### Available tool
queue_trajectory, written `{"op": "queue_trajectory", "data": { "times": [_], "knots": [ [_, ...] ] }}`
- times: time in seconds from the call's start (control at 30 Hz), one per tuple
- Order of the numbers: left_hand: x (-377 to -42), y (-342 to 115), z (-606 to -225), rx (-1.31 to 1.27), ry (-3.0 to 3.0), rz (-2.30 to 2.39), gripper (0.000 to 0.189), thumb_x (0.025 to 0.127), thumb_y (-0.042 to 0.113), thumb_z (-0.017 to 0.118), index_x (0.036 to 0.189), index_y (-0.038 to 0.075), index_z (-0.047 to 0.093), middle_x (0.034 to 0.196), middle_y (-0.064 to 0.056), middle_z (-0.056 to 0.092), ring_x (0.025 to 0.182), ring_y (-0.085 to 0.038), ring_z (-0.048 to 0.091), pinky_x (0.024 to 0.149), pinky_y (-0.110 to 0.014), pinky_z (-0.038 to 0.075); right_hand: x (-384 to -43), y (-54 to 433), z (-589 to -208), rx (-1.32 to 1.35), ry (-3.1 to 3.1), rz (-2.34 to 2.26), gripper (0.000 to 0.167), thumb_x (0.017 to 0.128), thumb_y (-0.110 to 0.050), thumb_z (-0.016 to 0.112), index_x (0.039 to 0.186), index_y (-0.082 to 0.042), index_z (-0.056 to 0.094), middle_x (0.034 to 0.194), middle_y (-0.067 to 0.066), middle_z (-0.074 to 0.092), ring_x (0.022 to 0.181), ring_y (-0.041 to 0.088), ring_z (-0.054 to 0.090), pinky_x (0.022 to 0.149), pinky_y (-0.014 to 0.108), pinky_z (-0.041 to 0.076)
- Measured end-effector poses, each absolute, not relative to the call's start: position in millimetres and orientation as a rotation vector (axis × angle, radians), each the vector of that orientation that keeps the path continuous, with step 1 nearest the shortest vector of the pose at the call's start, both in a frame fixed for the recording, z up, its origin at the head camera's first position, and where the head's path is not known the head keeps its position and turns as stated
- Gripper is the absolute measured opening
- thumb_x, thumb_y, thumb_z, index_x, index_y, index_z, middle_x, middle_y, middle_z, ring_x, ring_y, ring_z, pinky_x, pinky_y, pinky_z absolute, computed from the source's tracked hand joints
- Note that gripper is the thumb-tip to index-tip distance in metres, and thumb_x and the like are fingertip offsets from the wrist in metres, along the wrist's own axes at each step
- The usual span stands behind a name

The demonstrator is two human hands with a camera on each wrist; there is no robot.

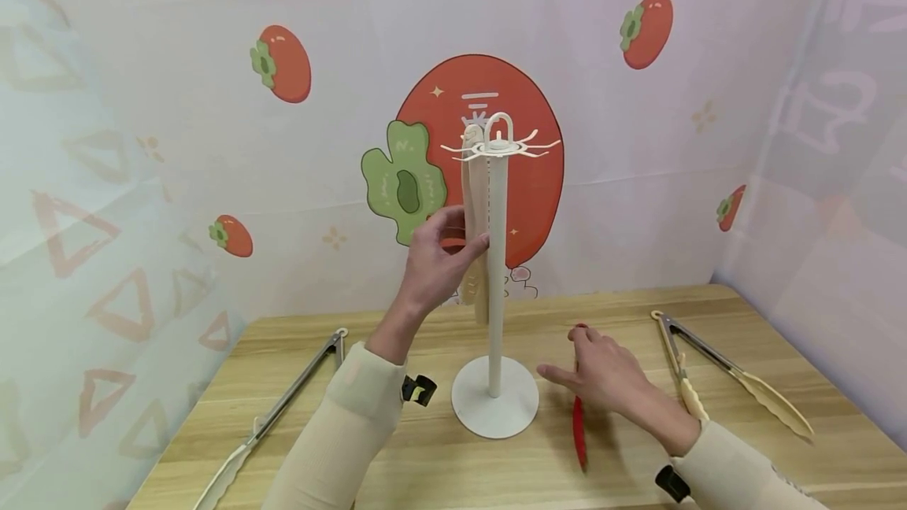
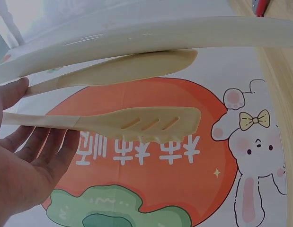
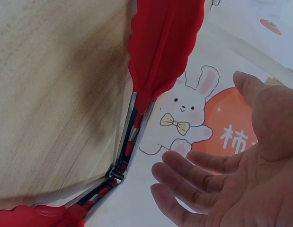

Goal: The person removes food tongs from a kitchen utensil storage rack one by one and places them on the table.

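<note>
My left hand (image 1: 442, 254) holds a pair of beige tongs (image 2: 160, 120) that hangs at the white stand (image 1: 498, 258). In the left wrist view the thumb lies against one arm and the fingers against the other, slotted arm. The tongs' heads point down beside the pole, which has a ring of thin hooks on top and a round base. To the right of the base, my right hand (image 1: 605, 368) hovers with loosely spread fingers over red tongs (image 3: 167, 47) on the table. In the right wrist view a gap shows between hand and tongs, whose arms are spread.
Metal tongs with pale heads (image 1: 294, 390) lie along the left of the wooden table (image 1: 397, 463). Spread cream-tipped tongs (image 1: 772, 404) lie at the right, near my right forearm. A cloth backdrop (image 1: 319, 156) printed with persimmons stands behind the table.
</note>
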State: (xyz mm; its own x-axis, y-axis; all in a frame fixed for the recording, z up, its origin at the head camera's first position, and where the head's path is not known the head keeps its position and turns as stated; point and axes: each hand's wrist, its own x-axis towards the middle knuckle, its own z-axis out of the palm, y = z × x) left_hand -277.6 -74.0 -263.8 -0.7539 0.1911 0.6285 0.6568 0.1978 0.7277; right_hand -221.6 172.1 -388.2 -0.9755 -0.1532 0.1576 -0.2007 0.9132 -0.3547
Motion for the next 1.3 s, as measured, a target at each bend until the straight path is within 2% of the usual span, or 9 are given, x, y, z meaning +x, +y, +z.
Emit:
{"op": "queue_trajectory", "data": {
  "times": [0.13,0.33,0.47,0.8,1.3],
  "knots": [
    [-275,-75,-263,-0.771,-2.081,-1.536,0.040,0.093,0.015,0.075,0.128,0.003,0.062,0.110,-0.009,0.068,0.099,-0.021,0.066,0.087,-0.038,0.057,-221,172,-387,0.279,-2.949,0.572,0.081,0.083,-0.063,0.073,0.122,0.007,0.059,0.114,0.022,0.064,0.095,0.036,0.064,0.074,0.052,0.054],
    [-272,-77,-263,-0.732,-2.065,-1.519,0.042,0.093,0.019,0.075,0.129,0.002,0.061,0.108,-0.009,0.067,0.097,-0.022,0.065,0.085,-0.043,0.057,-220,171,-386,0.275,-2.959,0.572,0.083,0.083,-0.064,0.073,0.123,0.007,0.059,0.116,0.023,0.064,0.098,0.038,0.064,0.075,0.053,0.054],
    [-270,-78,-263,-0.708,-2.063,-1.488,0.043,0.094,0.020,0.075,0.130,0.002,0.060,0.107,-0.010,0.067,0.097,-0.023,0.065,0.083,-0.040,0.058,-221,171,-387,0.269,-2.965,0.563,0.084,0.083,-0.065,0.072,0.124,0.007,0.059,0.118,0.024,0.063,0.099,0.039,0.064,0.076,0.054,0.053],
    [-274,-80,-258,-0.663,-2.040,-1.433,0.039,0.095,0.022,0.073,0.126,0.002,0.062,0.102,-0.009,0.069,0.089,-0.021,0.066,0.075,-0.037,0.059,-220,171,-385,0.251,-2.970,0.583,0.083,0.083,-0.065,0.073,0.124,0.006,0.059,0.110,0.018,0.064,0.094,0.034,0.064,0.074,0.052,0.053],
    [-276,-83,-251,-0.614,-2.034,-1.371,0.040,0.095,0.023,0.072,0.127,0.000,0.062,0.102,-0.011,0.069,0.089,-0.023,0.065,0.073,-0.036,0.059,-219,172,-385,0.260,-2.970,0.609,0.084,0.082,-0.065,0.073,0.123,0.007,0.059,0.105,0.015,0.064,0.089,0.030,0.063,0.071,0.049,0.053]
  ]
}}
